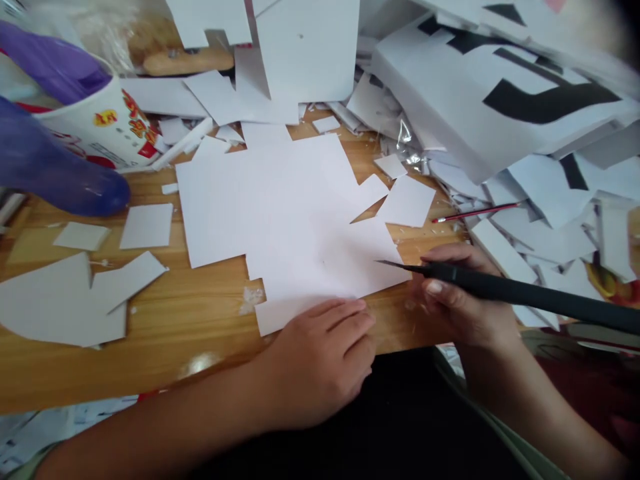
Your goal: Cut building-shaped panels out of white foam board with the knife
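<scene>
A large white foam or card sheet with notched edges lies flat on the wooden table. My left hand rests on the sheet's near edge, fingers laid flat and close together. At the sheet's right corner, my right hand grips a black craft knife between thumb and fingers. The knife's thin blade points left, over the right part of the sheet; I cannot tell whether its tip touches. Smaller white offcuts lie by the sheet's right edge.
Left stand a white paper bucket and a blue-purple rounded object. More white pieces lie at the left. Behind are upright white panels. A scrap heap, a red pencil and a large white block with black markings fill the right.
</scene>
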`<state>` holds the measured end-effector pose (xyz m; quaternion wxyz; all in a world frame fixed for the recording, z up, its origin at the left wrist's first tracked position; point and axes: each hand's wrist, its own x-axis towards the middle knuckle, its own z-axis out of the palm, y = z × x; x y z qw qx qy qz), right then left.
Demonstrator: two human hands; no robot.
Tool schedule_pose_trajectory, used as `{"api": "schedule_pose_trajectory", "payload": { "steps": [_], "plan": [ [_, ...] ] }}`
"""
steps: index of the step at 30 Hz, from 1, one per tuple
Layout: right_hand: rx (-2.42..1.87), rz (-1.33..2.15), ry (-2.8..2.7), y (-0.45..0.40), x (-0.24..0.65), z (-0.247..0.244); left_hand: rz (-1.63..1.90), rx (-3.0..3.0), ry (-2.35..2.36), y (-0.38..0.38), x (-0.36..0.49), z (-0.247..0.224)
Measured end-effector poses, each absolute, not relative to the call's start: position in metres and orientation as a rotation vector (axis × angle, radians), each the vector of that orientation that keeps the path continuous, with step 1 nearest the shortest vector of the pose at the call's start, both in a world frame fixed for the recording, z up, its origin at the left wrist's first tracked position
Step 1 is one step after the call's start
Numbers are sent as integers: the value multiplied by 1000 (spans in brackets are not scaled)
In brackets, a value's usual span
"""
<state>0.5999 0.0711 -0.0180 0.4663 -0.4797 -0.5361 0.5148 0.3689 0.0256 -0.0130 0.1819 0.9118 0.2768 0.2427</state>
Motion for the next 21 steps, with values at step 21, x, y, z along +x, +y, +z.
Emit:
{"api": "schedule_pose_trajectory", "payload": {
  "steps": [21],
  "plan": [
    [-1347, 1063, -1540, 88, 588, -15, 575, 2502, 818, 32, 361, -24]
  ]
}}
